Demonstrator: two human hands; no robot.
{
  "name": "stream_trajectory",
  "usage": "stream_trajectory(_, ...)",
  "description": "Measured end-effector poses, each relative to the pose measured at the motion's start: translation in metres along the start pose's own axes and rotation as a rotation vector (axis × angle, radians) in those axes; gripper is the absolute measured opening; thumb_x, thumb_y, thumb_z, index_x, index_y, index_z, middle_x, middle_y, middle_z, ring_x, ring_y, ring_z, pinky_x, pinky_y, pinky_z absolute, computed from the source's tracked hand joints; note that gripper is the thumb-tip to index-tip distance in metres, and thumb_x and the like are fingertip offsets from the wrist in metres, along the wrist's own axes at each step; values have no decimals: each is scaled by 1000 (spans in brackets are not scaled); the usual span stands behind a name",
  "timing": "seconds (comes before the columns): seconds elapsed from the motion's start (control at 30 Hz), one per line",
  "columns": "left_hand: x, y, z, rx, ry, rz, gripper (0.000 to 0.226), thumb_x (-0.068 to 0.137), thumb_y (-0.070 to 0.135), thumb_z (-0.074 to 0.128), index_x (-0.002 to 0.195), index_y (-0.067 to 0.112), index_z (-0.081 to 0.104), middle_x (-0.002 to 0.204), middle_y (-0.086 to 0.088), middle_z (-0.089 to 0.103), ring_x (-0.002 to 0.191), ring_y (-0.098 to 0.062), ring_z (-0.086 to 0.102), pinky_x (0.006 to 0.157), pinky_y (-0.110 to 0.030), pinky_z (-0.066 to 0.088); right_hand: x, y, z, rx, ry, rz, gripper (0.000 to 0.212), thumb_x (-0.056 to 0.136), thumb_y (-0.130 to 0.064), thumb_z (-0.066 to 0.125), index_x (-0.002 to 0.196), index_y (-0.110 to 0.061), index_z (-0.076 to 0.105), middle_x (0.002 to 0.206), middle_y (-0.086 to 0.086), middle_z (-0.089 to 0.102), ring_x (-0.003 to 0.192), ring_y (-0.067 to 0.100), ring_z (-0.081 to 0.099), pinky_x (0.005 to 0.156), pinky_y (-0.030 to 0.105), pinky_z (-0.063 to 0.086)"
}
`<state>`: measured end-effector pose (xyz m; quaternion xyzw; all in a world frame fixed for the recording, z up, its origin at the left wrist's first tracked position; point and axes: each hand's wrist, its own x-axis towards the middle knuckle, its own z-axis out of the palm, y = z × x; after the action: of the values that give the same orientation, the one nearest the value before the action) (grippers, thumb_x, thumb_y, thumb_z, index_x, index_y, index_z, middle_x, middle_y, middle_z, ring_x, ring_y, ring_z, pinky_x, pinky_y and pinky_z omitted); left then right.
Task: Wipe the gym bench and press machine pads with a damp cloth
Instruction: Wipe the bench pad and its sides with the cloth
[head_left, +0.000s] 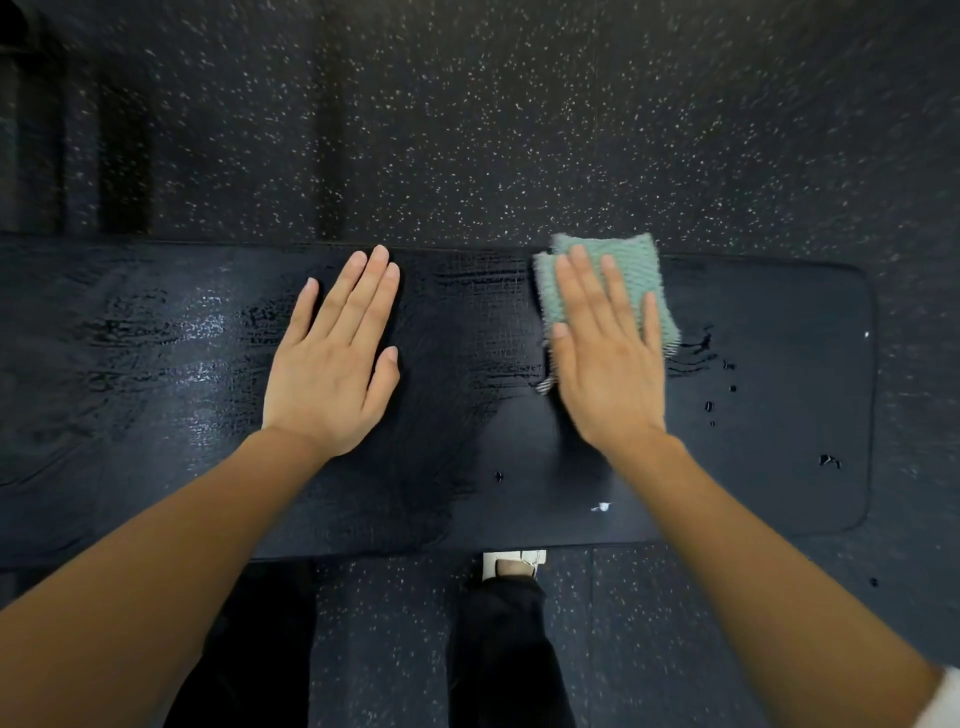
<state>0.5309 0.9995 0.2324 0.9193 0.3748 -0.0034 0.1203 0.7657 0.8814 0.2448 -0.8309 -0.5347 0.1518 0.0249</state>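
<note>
Surface: a long black padded bench top (779, 322) is seen from above, stretched across the view from left to right. Its rounded right end is shown, and its left end is cut off by the frame.

Cloth: a folded green cloth (623, 260) is laid on the surface near the far edge, right of the middle. Its far corners and right side are left uncovered by the hand.

Right hand: the right hand (605, 358) is laid flat on the cloth, fingers straight and slightly spread, pointed away from the person. Nothing is gripped; the cloth is only pressed under palm and fingers.

Left hand: the left hand (332, 358) is laid flat on the bare surface, left of the cloth and apart from it. The fingers are straight and held together, and nothing is held.

Wet film: a glossy, streaked sheen (156, 332) is seen over the left and middle of the surface, up to the cloth; the right part is seen matt.

Droplets: a few dark drops (709, 405) are scattered on the matt part, right of the right hand.

White speck: a small white mark (600, 506) is seen near the near edge.

Floor: dark speckled flooring (519, 130) is shown beyond and before the surface.

Leg: a black trouser leg (509, 654) and a pale shoe (514, 564) are seen just below the near edge.
</note>
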Motion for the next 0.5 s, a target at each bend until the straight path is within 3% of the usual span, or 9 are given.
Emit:
stream_trajectory(0.13,0,0,1,7,0,-2,64,100,33,23,158,8,15,166,-5,10,154,-18,6,124,-41,1,-4,23,-5,44,45,183,58,102,-36,12,159,-29,7,165,-15,3,153,11,-3,122,47,-5)
stream_trajectory(0.3,0,0,1,-5,5,-5,64,100,32,24,158,9,14,167,-4,9,154,-18,5,124,-42,2,-2,-21,7,161,109,355,57,105,-30,25,159,-25,6,166,-9,0,153,18,-7,121,51,-9)
stream_trajectory(0.5,-1,0,2,-11,13,-4,64,100,32,25,158,9,13,167,-4,9,154,-18,5,124,-41,0,-30,-79,24,153,73,109,59,102,-33,18,159,-24,10,166,-9,5,154,19,-3,122,50,-7)
